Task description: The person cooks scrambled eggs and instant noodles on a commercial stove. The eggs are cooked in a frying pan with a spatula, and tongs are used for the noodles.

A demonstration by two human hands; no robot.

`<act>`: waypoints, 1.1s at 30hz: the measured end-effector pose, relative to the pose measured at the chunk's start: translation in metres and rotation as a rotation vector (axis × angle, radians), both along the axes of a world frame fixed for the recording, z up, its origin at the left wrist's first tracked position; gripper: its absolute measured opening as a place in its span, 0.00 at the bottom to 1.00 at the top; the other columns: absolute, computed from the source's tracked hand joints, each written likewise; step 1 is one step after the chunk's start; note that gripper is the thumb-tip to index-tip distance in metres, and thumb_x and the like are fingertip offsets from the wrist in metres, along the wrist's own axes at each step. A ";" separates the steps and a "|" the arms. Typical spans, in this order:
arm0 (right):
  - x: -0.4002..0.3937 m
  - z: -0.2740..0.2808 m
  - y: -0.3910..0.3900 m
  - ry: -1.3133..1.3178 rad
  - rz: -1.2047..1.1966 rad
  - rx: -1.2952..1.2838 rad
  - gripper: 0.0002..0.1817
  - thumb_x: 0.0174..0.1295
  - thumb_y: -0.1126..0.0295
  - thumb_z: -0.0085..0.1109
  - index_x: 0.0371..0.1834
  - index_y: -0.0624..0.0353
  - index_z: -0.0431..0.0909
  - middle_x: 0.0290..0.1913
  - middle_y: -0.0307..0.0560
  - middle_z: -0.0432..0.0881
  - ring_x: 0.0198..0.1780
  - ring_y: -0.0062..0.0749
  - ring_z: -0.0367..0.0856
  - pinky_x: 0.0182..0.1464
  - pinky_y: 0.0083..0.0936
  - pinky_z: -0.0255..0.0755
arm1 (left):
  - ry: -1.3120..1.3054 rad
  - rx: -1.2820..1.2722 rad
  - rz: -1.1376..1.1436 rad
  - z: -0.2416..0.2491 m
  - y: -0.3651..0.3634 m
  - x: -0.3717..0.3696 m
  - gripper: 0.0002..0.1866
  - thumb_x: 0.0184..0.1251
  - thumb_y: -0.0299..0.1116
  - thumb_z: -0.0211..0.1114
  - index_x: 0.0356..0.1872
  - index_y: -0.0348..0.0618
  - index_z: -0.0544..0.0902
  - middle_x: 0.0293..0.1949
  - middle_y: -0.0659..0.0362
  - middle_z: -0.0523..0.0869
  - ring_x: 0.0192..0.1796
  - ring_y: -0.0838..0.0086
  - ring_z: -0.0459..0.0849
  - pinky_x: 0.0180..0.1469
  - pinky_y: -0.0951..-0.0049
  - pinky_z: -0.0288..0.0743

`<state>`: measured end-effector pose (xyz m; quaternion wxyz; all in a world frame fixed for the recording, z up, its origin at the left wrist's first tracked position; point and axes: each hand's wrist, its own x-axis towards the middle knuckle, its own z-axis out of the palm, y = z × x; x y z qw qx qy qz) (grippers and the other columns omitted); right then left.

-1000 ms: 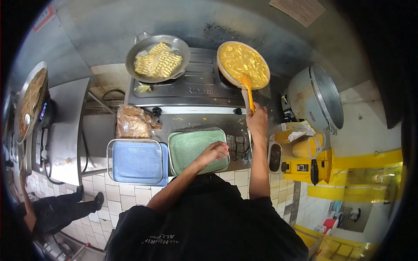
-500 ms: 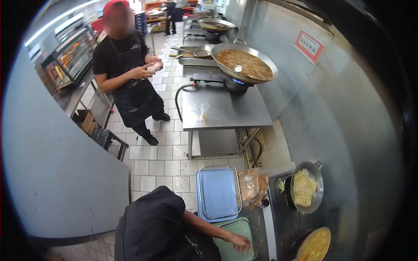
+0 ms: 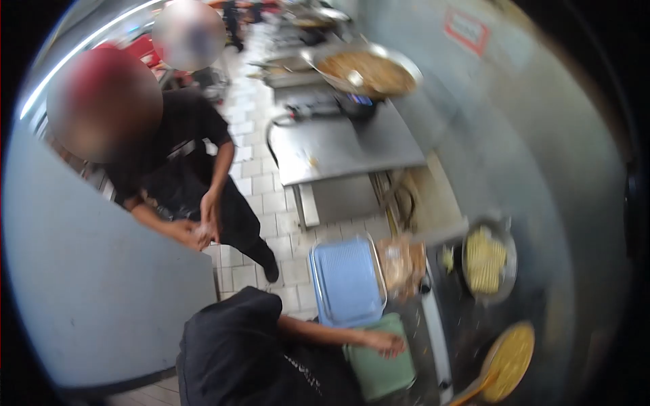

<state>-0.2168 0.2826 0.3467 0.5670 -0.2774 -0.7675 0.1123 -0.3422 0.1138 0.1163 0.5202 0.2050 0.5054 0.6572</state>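
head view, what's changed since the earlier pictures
The view swung leftward off the stove, and the co-worker came closer. The right hand, earlier on the orange spatula, is now out of view. Unchanged: spatula in the yellow food, left hand over the green tray.

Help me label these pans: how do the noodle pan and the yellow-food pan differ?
The noodle pan holds pale, ridged noodles; the yellow-food pan holds a deeper yellow food. The noodle pan's rim is grey, the yellow-food pan's tan. No utensil shows in the noodle pan; an orange spatula rests in the yellow-food pan. Both sit uncovered on the dark stove.
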 end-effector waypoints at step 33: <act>0.195 -0.307 0.055 -0.985 -0.568 -0.731 0.14 0.55 0.68 0.61 0.43 0.63 0.79 0.44 0.65 0.82 0.47 0.61 0.80 0.52 0.46 0.75 | 0.299 -0.152 -0.397 0.001 -0.050 0.013 0.13 0.74 0.39 0.61 0.47 0.38 0.78 0.37 0.58 0.83 0.37 0.74 0.81 0.39 0.74 0.76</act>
